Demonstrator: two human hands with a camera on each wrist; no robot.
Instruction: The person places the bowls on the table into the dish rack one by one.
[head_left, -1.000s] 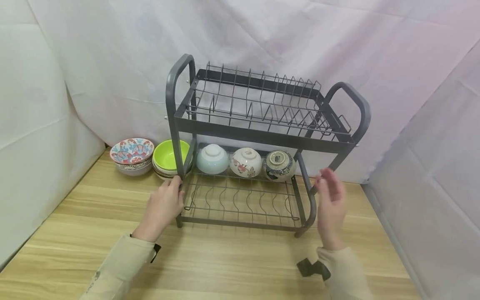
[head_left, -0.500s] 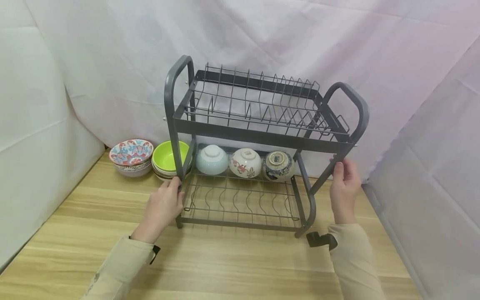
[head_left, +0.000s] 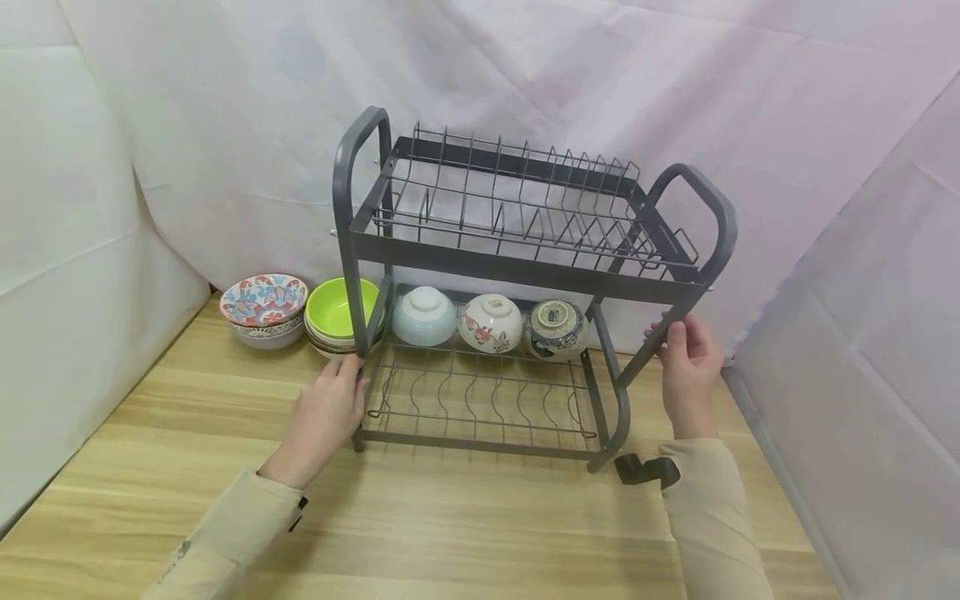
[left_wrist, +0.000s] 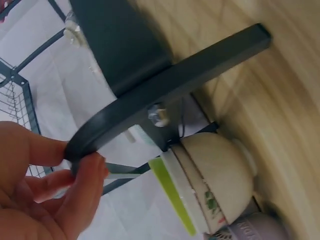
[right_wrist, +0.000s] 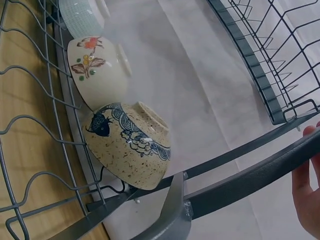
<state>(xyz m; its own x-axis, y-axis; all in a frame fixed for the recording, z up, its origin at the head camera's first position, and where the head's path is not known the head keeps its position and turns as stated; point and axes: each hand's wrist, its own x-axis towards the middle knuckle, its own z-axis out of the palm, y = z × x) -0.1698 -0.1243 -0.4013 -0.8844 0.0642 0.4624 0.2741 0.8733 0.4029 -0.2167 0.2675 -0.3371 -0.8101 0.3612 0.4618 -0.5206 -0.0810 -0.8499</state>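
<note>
On a wooden tabletop (head_left: 465, 533) stands a dark two-tier dish rack (head_left: 517, 267). The left hand (head_left: 324, 404) pinches its left post (head_left: 354, 292); the right hand (head_left: 688, 371) curls round the right post (head_left: 637, 367). Even, gentle pressure should keep it level and the three upturned bowls (head_left: 491, 323) inside settled.

From my head I look forward and down, far enough back for the whole rack (head_left: 525, 268), my left hand (head_left: 326, 404) and my right hand (head_left: 688, 371). My left wrist's view, close and tilted, faces the rack's side and the stacked bowls (left_wrist: 220, 175); my right wrist's, near and turned sideways, faces the upturned bowls (right_wrist: 97, 75). The head view shares the stacked bowls with the left, the upturned bowls with the right.
</note>
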